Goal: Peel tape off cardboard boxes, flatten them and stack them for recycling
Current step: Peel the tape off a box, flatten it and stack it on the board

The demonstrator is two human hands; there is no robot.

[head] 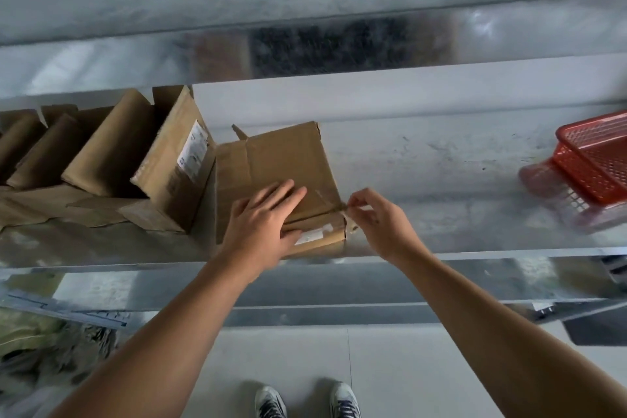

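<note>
A brown cardboard box (285, 159) lies on the metal shelf (441, 180), its far flaps open and a white label on its near side. My left hand (264, 217) rests flat on the box's near top, fingers straight and pressing down. At the box's near right corner, my right hand (369, 217) pinches the end of a clear tape strip (327, 198) between thumb and fingertips. The tape runs across the box's top toward that corner.
Several more cardboard boxes (176, 163) lean in a row to the left, with flattened cardboard (57, 207) in front of them. Red plastic baskets (593, 163) sit at the shelf's right end. A lower shelf and bagged items (40, 332) lie below left; my shoes (305, 400) stand on the floor.
</note>
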